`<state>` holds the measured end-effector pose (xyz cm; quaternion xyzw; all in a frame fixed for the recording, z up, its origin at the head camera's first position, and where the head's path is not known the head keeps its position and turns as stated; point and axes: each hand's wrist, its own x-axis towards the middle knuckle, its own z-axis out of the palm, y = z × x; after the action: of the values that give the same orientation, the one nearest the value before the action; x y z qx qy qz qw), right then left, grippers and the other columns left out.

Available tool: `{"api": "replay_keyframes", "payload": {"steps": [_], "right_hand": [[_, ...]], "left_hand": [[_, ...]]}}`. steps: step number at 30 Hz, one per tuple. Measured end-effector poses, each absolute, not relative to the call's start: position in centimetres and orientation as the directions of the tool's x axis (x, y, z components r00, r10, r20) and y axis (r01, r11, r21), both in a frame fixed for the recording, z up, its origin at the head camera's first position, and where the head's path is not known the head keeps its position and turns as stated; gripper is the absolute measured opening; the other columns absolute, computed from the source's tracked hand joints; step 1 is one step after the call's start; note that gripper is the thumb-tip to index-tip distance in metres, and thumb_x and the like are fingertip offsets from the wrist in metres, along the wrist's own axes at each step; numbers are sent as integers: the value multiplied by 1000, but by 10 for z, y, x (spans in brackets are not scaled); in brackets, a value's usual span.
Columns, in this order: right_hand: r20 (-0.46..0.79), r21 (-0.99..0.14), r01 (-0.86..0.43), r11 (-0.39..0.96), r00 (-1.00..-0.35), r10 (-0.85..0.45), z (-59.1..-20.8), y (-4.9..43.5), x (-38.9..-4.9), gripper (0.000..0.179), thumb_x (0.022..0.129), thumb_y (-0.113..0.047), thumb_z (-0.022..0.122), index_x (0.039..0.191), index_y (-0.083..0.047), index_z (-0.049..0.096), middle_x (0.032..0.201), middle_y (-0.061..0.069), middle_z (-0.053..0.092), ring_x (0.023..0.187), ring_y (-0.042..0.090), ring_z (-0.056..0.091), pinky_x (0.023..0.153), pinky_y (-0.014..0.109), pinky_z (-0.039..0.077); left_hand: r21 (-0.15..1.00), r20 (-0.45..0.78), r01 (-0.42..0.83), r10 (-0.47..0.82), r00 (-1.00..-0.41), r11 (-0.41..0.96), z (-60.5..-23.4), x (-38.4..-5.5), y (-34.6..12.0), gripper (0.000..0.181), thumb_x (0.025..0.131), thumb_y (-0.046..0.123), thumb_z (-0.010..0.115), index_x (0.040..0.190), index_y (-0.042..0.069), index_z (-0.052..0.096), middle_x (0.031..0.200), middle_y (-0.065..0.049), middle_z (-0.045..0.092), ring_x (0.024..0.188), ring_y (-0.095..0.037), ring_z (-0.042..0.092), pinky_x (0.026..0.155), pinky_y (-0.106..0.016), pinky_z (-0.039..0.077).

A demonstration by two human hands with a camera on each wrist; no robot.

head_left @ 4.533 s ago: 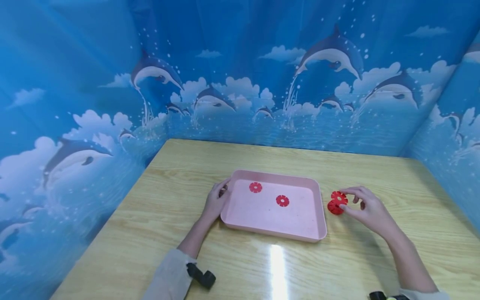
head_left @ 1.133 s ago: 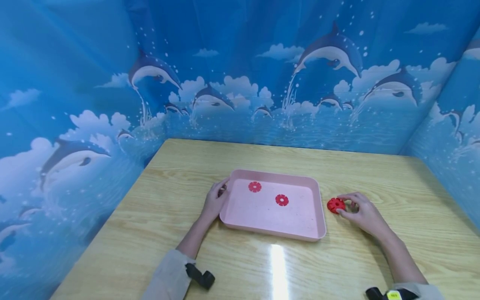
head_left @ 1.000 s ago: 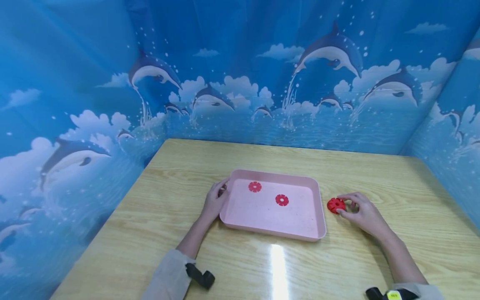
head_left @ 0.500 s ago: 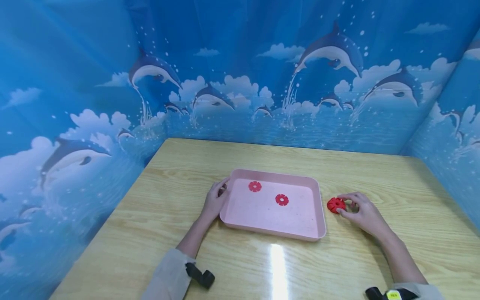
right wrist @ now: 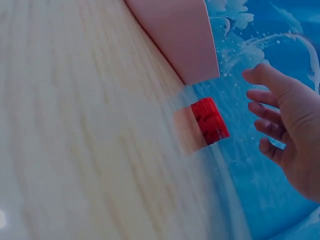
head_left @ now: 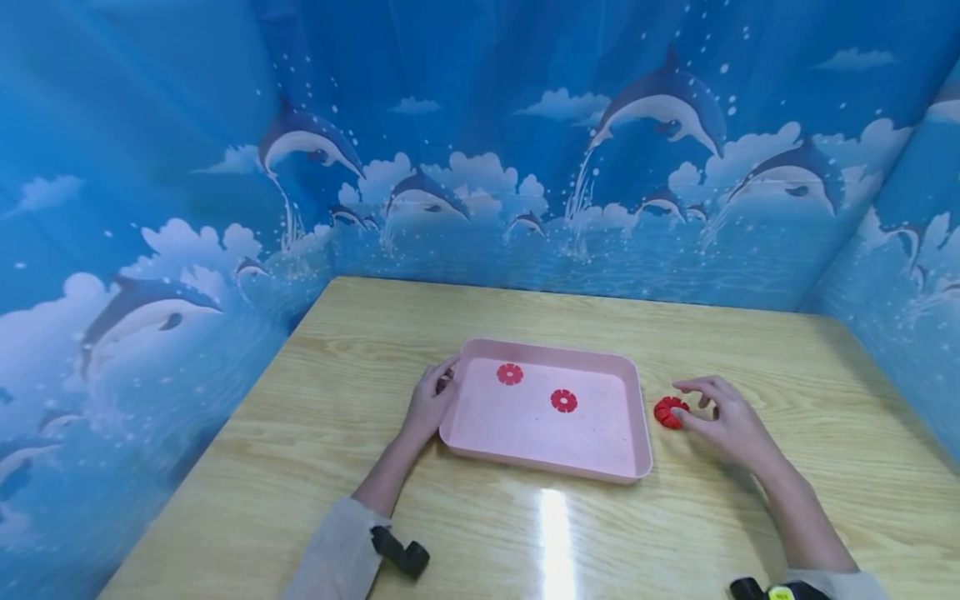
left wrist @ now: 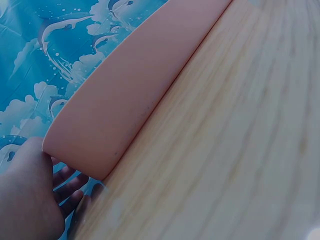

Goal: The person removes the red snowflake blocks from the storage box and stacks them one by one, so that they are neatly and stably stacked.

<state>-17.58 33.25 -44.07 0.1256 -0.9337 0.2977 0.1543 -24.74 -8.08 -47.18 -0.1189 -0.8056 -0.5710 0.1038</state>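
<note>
My left hand (head_left: 432, 401) holds the left side of the shallow pink tray (head_left: 540, 463). In the left wrist view its thumb lies by the tray's rim corner and the other fingers curve beside the end wall. Inside the tray lie two flat red notched discs, one (head_left: 510, 374) toward the back left and one (head_left: 564, 401) near the middle. A stack of red notched discs (head_left: 667, 411) stands on the table right of the tray. My right hand (head_left: 723, 421) is over its right side, thumb and forefinger spread; the right wrist view shows a gap between the fingers and the stack (right wrist: 210, 121).
The wood-grain table (head_left: 375, 333) runs back to a blue dolphin-print curtain (head_left: 480, 233). The curtain also hangs on the left and right sides. Black wrist cameras sit on both sleeves.
Earlier my right hand held a red disc above the stack, then lowered it on top. Now its fingers have spread and lifted off the stack. My left hand has stayed on the tray.
</note>
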Motion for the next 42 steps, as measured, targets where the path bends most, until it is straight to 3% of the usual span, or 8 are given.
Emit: {"api": "replay_keyframes", "payload": {"steps": [10,18,29,42], "right_hand": [[349,-533,-380,756,-913,-212,-411,285,-188,34,78,-9,72,109,0,63,98,14,56,73,24,46,51,25,40],[287,-531,-382,756,-921,-264,-403,237,-210,35,79,-21,72,106,1,64,93,10,57,79,22,48,60,33,43],[143,-548,-327,770,-944,-299,-406,175,-236,41,80,-31,69,112,-4,63,102,9,58,84,21,49,62,29,46],[90,-570,-267,777,-960,-264,-430,134,-261,42,77,-24,74,111,-2,63,106,11,60,96,26,56,80,38,48]], "left_hand": [[895,284,289,64,-957,341,-473,-247,-83,41,84,-5,52,125,-3,53,98,-15,54,87,-29,55,80,-40,48],[902,284,291,69,-956,319,-472,-246,-84,41,85,-6,52,125,-3,52,99,-16,54,87,-30,54,80,-41,48],[897,317,325,75,-945,300,-480,-249,-84,40,85,-6,52,125,-5,52,99,-19,54,88,-31,55,79,-41,48],[898,315,322,72,-946,301,-479,-251,-82,41,84,-5,53,125,-2,53,98,-14,54,88,-29,57,79,-38,49]]}}
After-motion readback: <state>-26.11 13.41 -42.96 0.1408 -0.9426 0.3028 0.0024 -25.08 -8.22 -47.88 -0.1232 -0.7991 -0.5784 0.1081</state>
